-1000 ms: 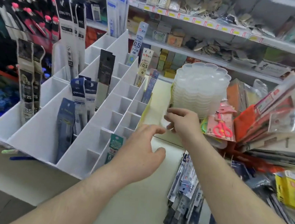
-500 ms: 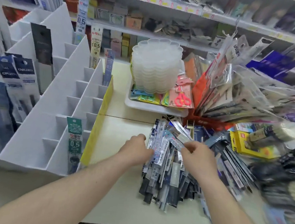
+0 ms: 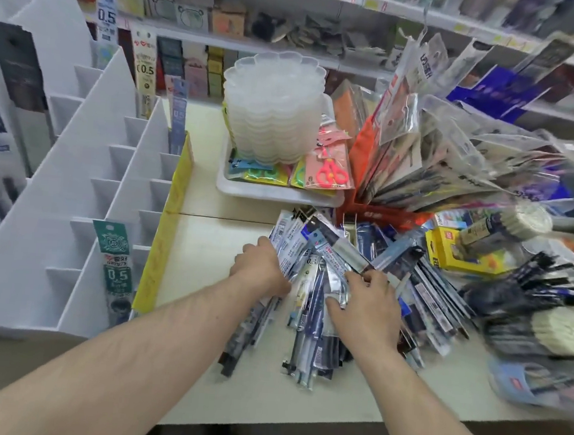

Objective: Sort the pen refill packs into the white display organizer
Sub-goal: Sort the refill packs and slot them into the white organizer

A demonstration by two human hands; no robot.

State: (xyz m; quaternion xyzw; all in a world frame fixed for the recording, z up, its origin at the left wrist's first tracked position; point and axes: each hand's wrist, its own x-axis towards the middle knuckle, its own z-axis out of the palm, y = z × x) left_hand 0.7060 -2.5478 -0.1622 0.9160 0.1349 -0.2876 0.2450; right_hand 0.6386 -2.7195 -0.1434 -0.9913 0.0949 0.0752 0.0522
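Pinching a silver refill pack (image 3: 336, 291) with right hand (image 3: 362, 307); left hand (image 3: 263, 267) grips the pile (image 3: 308, 325) edge; white display organizer (image 3: 84, 201) lies leftward, left hand nearer.

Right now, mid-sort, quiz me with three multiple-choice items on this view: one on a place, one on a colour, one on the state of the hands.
1. Where does the white display organizer stand relative to the pile of refill packs?
A. left of it
B. right of it
C. on top of it

2. What colour is the header of the 0.5 refill pack standing in the organizer's near slot?
A. red
B. green
C. orange

3. What are the hands doing?
A. both raised in the air
B. both down on the pile
C. one inside the organizer

Answers:
1 A, the organizer fills the left side.
2 B, its card top is green.
3 B, the left hand and right hand are on the packs.
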